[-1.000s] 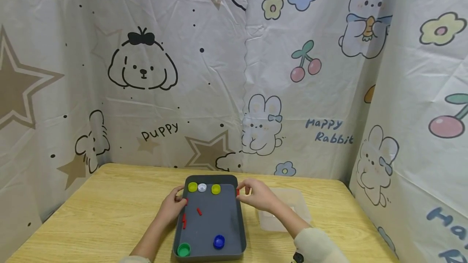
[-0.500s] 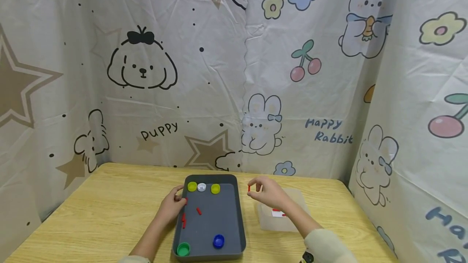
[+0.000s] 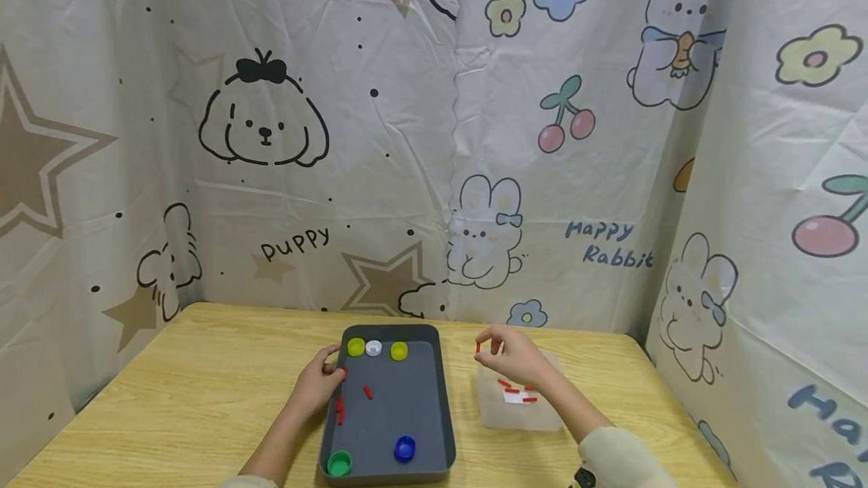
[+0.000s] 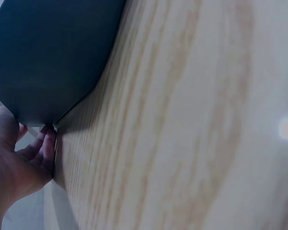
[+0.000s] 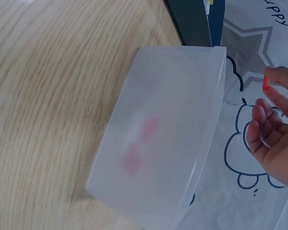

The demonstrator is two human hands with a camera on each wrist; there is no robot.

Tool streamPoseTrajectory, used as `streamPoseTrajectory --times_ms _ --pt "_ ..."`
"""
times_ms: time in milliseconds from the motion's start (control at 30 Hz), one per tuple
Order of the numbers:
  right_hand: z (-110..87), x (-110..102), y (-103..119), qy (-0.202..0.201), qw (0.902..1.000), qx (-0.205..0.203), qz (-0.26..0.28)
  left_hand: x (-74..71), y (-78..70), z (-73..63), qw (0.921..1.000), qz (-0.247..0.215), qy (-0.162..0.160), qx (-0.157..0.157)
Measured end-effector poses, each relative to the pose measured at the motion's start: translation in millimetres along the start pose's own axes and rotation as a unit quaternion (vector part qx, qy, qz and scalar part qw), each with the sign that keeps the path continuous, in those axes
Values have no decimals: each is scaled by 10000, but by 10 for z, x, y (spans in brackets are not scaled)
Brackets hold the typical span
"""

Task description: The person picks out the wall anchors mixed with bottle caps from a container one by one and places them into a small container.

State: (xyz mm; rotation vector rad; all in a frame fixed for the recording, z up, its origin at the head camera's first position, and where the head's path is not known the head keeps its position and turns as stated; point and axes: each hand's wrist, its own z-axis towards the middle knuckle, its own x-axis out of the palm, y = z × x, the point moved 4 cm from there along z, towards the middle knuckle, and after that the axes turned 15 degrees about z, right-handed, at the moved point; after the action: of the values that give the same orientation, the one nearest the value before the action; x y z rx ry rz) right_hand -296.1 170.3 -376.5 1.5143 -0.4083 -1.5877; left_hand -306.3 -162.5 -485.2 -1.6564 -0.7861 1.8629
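My left hand (image 3: 317,382) grips the left rim of a dark grey rectangular tray (image 3: 407,405), with a bit of red showing at the thumb. In the left wrist view its fingers (image 4: 48,143) are up against the tray's outer side (image 4: 53,52). A small red stick (image 3: 478,348) stands upright between the thumb and index finger of my right hand (image 3: 511,358), over the far left part of a translucent plastic box (image 3: 495,416). Several red sticks (image 3: 511,391) lie in that box near a white patch; the forearm covers its right part.
Inside the tray are two yellow caps (image 3: 399,351), a white cap (image 3: 374,348), a green cap (image 3: 340,463) and a blue cap (image 3: 404,449). Loose red sticks (image 3: 368,392) lie toward its left side. A printed curtain (image 3: 393,172) stands behind the wooden table (image 3: 224,367).
My right hand has moved right, from the tray's right rim to over the translucent box, carrying the red stick. My left hand stays on the tray.
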Motion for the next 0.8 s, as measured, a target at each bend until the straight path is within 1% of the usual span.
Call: streamPoseTrajectory --times_ms 233,433,600,800 --pt "-37 -23 -90 -58 10000 -78 11 2 -6 -3 10000 -36 28 -62" --pt "-81 -70 -197 -41 9998 107 165 0 -12 -2 10000 -6 33 -74" --pt "-116 -107 -275 -73 9998 160 38 -7 -16 -2 10000 -8 13 -69" --pt "-181 -113 -401 -114 9991 404 74 -7 -15 -11 10000 -3 4 -76"
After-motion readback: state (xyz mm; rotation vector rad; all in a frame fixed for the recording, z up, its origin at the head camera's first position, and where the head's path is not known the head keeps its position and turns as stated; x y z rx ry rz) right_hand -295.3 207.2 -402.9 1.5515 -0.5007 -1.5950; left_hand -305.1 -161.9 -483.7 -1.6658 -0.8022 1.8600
